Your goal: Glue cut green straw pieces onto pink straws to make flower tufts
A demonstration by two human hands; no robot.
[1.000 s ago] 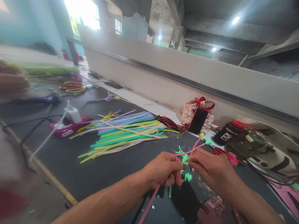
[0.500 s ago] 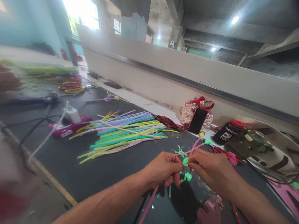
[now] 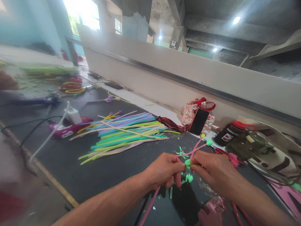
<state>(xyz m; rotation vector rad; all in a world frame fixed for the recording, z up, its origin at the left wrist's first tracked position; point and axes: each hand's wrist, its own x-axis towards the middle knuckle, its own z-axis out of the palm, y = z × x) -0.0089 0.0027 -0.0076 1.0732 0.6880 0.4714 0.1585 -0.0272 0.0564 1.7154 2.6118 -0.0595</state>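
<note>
My left hand (image 3: 166, 170) pinches a pink pipe cleaner (image 3: 151, 205), whose long end runs down below the fist. A green pipe cleaner piece (image 3: 187, 162) bunches up between both hands. The fingertips of my right hand (image 3: 208, 161) are closed on its right side. Just below lies a coiled green pipe cleaner (image 3: 188, 178) on the dark table. Past my fingers, two pink stems cross, one with a green tip (image 3: 209, 142) and one with a yellow tip (image 3: 203, 136). Short green cut pieces (image 3: 181, 153) are scattered behind my hands.
A pile of pastel pipe cleaners (image 3: 127, 135) spreads to the left, beside a magenta power strip (image 3: 63, 129). A phone (image 3: 199, 121) leans on a patterned pouch (image 3: 188, 111). A black bottle (image 3: 229, 134), red-handled pliers (image 3: 221, 151) and a pink object (image 3: 211, 212) are at right.
The green piece between my fingertips has shifted slightly right, along with my right fingertips. My left hand has barely moved and both hands keep their pinch.
</note>
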